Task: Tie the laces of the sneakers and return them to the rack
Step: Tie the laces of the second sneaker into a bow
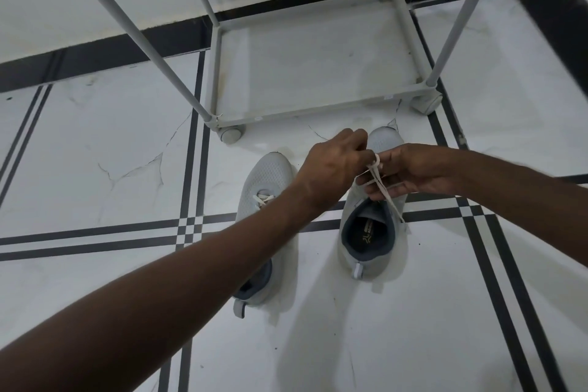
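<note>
Two grey sneakers on the tiled floor (pixel 95 143) before the rack (pixel 318 67), whose bottom shelf holds nothing. Right sneaker (pixel 372 232): gold insole print, illegible; its white lace (pixel 380 181) is pinched by left hand (pixel 334 169) and right hand (pixel 413 172). Left sneaker (pixel 264 181) lies beside it.

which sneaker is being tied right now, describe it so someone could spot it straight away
Start at the white rack on the tiled floor; two grey sneakers sit just in front of it. It is the right sneaker, nearest the rack's right wheel. Unlike the left sneaker, both hands, left hand and right hand, hold its white lace above it.
</note>
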The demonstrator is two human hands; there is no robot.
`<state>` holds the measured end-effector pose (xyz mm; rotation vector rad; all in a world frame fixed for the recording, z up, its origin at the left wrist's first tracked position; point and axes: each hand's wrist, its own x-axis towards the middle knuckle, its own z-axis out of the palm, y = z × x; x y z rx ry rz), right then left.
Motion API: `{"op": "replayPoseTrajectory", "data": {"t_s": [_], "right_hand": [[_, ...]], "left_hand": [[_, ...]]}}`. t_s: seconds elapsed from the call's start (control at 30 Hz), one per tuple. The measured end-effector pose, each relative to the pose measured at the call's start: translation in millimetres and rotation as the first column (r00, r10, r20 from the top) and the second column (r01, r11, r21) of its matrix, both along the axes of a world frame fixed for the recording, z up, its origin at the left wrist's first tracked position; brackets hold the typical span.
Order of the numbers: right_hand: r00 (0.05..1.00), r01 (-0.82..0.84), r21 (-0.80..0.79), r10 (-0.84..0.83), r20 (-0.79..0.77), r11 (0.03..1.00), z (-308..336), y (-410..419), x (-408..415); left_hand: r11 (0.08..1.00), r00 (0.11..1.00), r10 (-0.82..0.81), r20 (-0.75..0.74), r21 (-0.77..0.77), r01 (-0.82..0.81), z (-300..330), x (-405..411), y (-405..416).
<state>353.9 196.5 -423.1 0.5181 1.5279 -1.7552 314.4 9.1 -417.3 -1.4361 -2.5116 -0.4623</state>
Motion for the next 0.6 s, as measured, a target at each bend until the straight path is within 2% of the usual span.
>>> {"op": "replayPoseTrajectory", "data": {"t_s": [0.1,0.17,0.2,0.23,0.27,0.3,0.33,0.4,0.43,0.47,0.5,0.53,0.57,0.6], "right_hand": [[0.999,0.045,-0.002,-0.045,-0.02,0.999,1,-4,-1],[0.991,0.131,-0.006,-0.131,-0.022,0.991,-1,-4,0],[0.979,0.206,-0.016,-0.206,-0.009,0.978,-2,-3,0],[0.957,0.289,-0.023,-0.289,0.002,0.957,-4,-1,0],[0.931,0.365,-0.012,-0.365,0.009,0.931,-5,2,0],[0.905,0.425,0.02,-0.425,0.005,0.905,-6,7,0],[0.876,0.481,0.059,-0.481,0.0,0.875,-6,12,0],[0.804,0.59,0.133,-0.594,-0.018,0.796,-11,21,2],[0.788,0.611,0.208,-0.613,-0.065,0.764,-14,25,4],[0.802,0.594,0.333,-0.574,-0.167,0.732,-18,28,8],[0.848,0.53,0.509,-0.429,-0.312,0.678,-25,31,12],[0.893,0.435,0.702,-0.175,-0.414,0.564,-32,35,18],[0.901,0.36,0.83,0.072,-0.428,0.426,-37,36,24],[0.887,0.322,0.895,0.232,-0.399,0.308,-41,35,31]], "left_hand": [[1.0,0.999,0.018,-0.032,-0.008,-0.018,-2,1,1],[0.999,0.999,0.048,-0.008,0.019,-0.048,-3,1,1],[0.994,0.993,0.089,0.074,0.052,-0.093,-3,1,0],[0.981,0.963,0.148,0.225,0.091,-0.172,-2,1,-3],[0.953,0.879,0.208,0.429,0.112,-0.28,-1,2,-6],[0.91,0.725,0.252,0.642,0.099,-0.403,1,2,-10],[0.852,0.518,0.261,0.815,0.057,-0.52,3,3,-14],[0.703,0.117,0.206,0.972,-0.064,-0.708,4,2,-23],[0.629,-0.028,0.196,0.98,-0.148,-0.763,4,2,-29],[0.575,-0.131,0.22,0.967,-0.238,-0.783,3,2,-35],[0.546,-0.197,0.255,0.947,-0.309,-0.779,-2,1,-40],[0.539,-0.23,0.298,0.927,-0.362,-0.761,-8,-1,-44],[0.554,-0.227,0.358,0.906,-0.401,-0.73,-14,-2,-47],[0.591,-0.163,0.439,0.883,-0.421,-0.688,-19,-1,-49]]}}
